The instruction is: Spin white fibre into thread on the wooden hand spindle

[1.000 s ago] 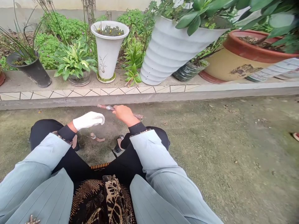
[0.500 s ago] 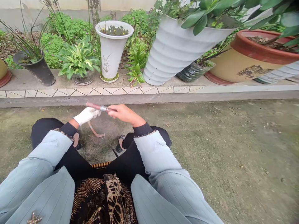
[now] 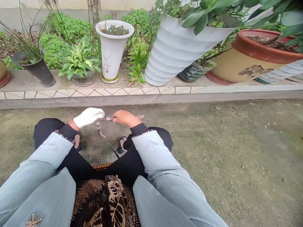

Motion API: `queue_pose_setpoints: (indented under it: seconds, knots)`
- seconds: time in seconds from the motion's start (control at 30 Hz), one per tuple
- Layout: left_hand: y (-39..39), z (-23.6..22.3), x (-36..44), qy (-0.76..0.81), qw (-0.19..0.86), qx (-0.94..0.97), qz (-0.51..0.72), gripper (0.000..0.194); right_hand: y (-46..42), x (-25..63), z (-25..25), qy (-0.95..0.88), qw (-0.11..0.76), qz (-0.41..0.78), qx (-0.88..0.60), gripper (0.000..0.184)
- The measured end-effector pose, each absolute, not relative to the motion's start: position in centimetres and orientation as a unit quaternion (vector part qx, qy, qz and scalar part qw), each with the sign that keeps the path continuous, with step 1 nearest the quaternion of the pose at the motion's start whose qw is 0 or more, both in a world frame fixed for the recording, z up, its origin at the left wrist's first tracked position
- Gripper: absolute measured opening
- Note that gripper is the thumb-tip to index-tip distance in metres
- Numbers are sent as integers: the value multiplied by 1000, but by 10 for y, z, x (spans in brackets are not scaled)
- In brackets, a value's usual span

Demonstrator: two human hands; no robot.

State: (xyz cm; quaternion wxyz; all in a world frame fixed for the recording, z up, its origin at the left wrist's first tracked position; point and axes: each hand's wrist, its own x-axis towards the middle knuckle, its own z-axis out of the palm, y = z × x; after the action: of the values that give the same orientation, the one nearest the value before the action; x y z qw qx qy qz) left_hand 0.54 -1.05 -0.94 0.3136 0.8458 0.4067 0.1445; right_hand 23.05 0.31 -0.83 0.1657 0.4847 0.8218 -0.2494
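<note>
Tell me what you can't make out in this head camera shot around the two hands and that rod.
- Rod: its middle is hidden by the right hand; too small to identify.
- Left hand: the glove covers its fingers, so the grip on the rod is unclear.
- Piece hanging below: small, its attachment hidden.
- Big white pot: top cut off by the frame edge.

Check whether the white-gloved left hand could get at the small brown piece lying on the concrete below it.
Probably yes: the gloved left hand hovers just above the brown piece, with open air between them.

Soft, even daylight all round, bright without glare, and shadows barely there. Focus is sharp throughout, but the wide lens tilts the pots beyond the hands.
</note>
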Motion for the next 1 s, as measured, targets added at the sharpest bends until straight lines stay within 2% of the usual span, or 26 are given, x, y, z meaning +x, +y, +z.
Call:
queue_pose_setpoints:
  seconds: [0.1, 0.2, 0.3, 0.4, 0.47, 0.5, 0.6, 0.7, 0.77, 0.83, 0.9, 1.0]
  knots:
    - [-3, -15, -1, 431, 290, 838, 165, 30, -5, 224, -6, 839, 187, -371, 351, 26]
    - [1, -23, -2, 458, 317, 809, 188, 28, -9, 228, 2, 825, 146, -474, 273, 24]
    - [1, -29, 1, 480, 382, 755, 232, 29, -5, 239, 10, 802, -13, -537, 260, 19]
    - [-4, -29, 8, 455, 454, 733, 222, 31, 7, 251, 9, 716, -238, -532, 385, 19]
    - [-11, -27, 14, 421, 474, 750, 191, 31, 16, 256, 4, 661, -313, -489, 476, 19]
    - [-14, -26, 17, 406, 477, 759, 176, 32, 20, 258, 1, 649, -318, -464, 513, 19]
    - [-21, -25, 23, 368, 467, 791, 144, 34, 24, 257, -7, 673, -234, -362, 601, 21]
    - [-23, -27, 24, 340, 465, 809, 118, 35, 18, 246, -12, 740, -65, -240, 625, 27]
    - [-22, -27, 21, 355, 455, 808, 120, 34, 12, 237, -13, 778, 54, -204, 591, 28]
    - [-18, -25, 16, 378, 419, 814, 136, 32, 6, 228, -12, 808, 155, -225, 523, 27]
    - [-13, -21, 11, 395, 381, 821, 154, 30, 0, 222, -10, 816, 217, -303, 442, 26]
    - [-8, -17, 5, 418, 359, 819, 158, 28, -6, 219, -4, 797, 229, -431, 355, 30]
